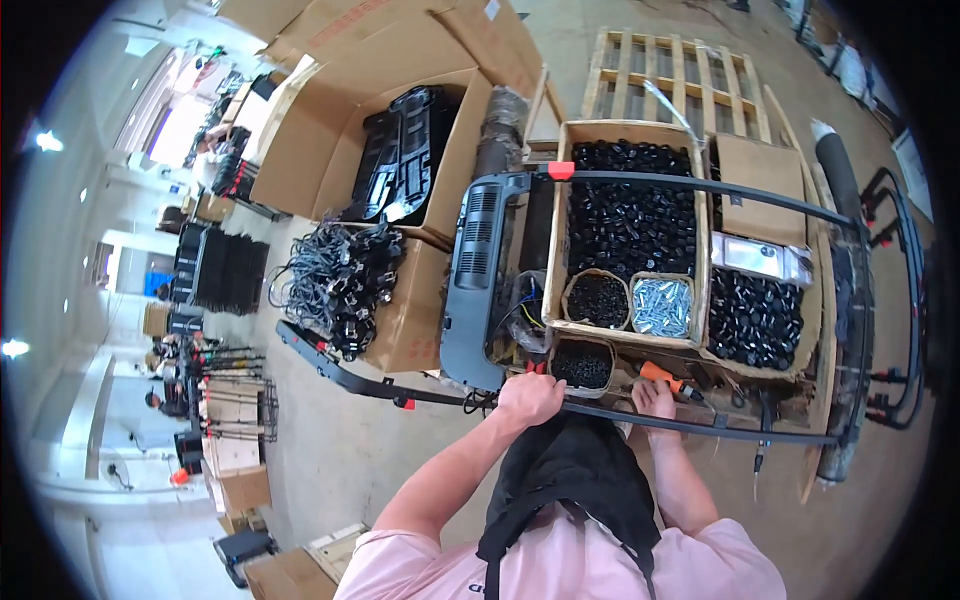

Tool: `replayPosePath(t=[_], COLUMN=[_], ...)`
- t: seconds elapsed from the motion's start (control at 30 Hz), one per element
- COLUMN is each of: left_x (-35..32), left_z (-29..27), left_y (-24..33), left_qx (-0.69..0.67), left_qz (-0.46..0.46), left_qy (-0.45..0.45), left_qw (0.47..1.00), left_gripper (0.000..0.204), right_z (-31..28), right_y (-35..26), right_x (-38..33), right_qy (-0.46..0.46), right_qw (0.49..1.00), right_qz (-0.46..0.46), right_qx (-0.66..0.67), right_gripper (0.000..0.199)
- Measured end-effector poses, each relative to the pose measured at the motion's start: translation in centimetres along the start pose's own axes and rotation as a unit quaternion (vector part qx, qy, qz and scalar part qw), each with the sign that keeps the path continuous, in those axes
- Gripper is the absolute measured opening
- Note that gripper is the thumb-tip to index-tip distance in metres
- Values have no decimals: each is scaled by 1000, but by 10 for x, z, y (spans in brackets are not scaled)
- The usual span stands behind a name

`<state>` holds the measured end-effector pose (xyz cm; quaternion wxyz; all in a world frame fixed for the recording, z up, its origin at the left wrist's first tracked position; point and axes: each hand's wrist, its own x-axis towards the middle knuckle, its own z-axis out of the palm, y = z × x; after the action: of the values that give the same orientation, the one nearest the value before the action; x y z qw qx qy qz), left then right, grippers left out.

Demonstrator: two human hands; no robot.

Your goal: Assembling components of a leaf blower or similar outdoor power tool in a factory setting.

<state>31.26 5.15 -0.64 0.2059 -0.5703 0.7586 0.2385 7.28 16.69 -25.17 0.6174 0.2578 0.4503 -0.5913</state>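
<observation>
A large black tubular frame point(770, 192) with a dark grey vented housing point(470, 290) spans the workbench in front of me. My left hand point(532, 398) is closed around the frame's near rail, close to the housing's lower corner, beside a red clip. My right hand point(654, 399) is at the near rail with its fingers curled together; what they hold, if anything, is too small to tell. Just beyond the right fingers lies an orange-handled power screwdriver point(665, 377). Between my hands, beyond the rail, stands a small box of tiny black screws point(583, 366).
A wooden bin point(699, 300) holds black plastic parts, with tubs of black screws point(597, 300) and silver bolts point(661, 307). More black parts point(755, 318) fill a box at right. Cartons point(412, 325) with cables point(340, 275) and black mouldings point(407, 150) stand left. A pallet point(672, 80) lies beyond.
</observation>
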Motion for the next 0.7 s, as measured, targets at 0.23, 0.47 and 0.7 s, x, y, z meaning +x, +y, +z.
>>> replayPosePath(t=[0.23, 0.47, 0.7], left_x=[-2, -4, -17], left_z=[-2, 1, 13], left_y=[-2, -11, -16], left_qx=[0, -28, -84], left_qz=[-38, 26, 9], left_qy=[-9, 2, 136], left_qw=[999, 999, 987], left_gripper=[51, 45, 30], right_z=[-8, 127, 319], right_y=[-31, -135, -192], right_x=[-130, -232, -58], right_qy=[-98, -322, -175], right_qw=[874, 671, 269], right_qz=[100, 20, -631], right_qx=[-465, -668, -706], right_gripper=[25, 26, 44])
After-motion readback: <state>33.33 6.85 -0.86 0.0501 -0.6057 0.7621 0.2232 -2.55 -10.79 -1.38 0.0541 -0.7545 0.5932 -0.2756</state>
